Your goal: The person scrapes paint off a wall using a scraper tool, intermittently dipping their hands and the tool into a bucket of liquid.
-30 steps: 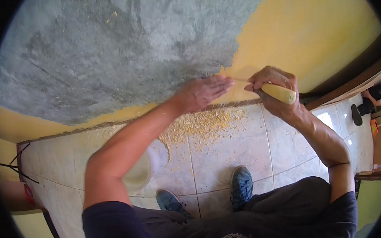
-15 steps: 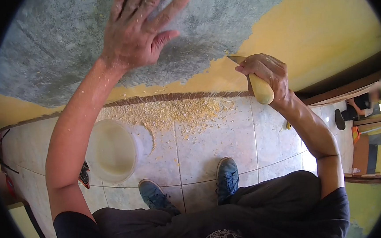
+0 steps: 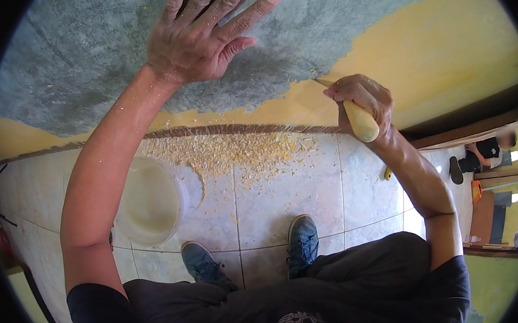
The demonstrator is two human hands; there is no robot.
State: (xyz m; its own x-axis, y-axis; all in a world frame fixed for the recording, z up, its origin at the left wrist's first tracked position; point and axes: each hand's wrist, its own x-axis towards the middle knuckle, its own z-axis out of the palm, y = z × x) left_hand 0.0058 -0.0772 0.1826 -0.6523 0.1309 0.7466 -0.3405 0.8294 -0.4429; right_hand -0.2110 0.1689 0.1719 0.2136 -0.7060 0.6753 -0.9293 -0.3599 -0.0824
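Fingers spread, my left hand (image 3: 202,36) lies against the bare grey part of the wall (image 3: 107,58) and holds nothing. My right hand (image 3: 362,97) is wrapped round the pale wooden handle of a scraper (image 3: 361,123). Its pointed metal tip touches or nearly touches the ragged border between the grey surface and the yellow paint (image 3: 419,48). Yellow and whitish flakes (image 3: 240,154) are heaped on the floor along the foot of the wall.
A round plastic bucket (image 3: 148,202) with pale contents stands on the tiled floor (image 3: 285,189), left of my shoes (image 3: 302,242). A small yellow object (image 3: 387,174) lies near my right forearm. Another person (image 3: 483,152) sits at the far right, near an orange tool (image 3: 476,191).
My left hand has moved from beside the scraper up and left onto the grey wall, its fingers spreading. The scraper stays in my right hand, its handle now tilted more downward.
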